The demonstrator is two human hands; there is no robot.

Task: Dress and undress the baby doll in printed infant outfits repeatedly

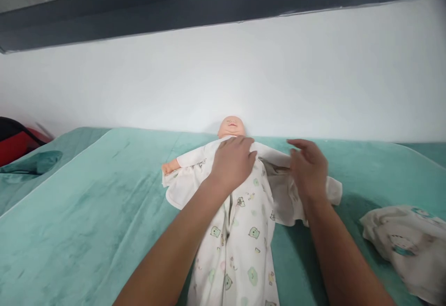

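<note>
A baby doll [232, 124] lies face up, its head by the wall. It is dressed in a white patterned romper [244, 231] with a white jacket [181, 189] spread open around it. One bare doll hand [170, 166] pokes out of the sleeve on the left. My left hand [234, 162] lies flat over the doll's chest, fingers stretched out near the collar. On the right, my right hand [309, 169] is curled round the other jacket sleeve [275, 155], whose end [334, 190] shows past my wrist. The doll's hand on that side is hidden.
A crumpled white printed cloth [407, 245] lies at the right. Green plush fabric [87, 217] covers the bed. Behind the doll rises a white wall [223, 73] below a dark window frame [139, 13]. A red and black item [16, 143] sits at the far left.
</note>
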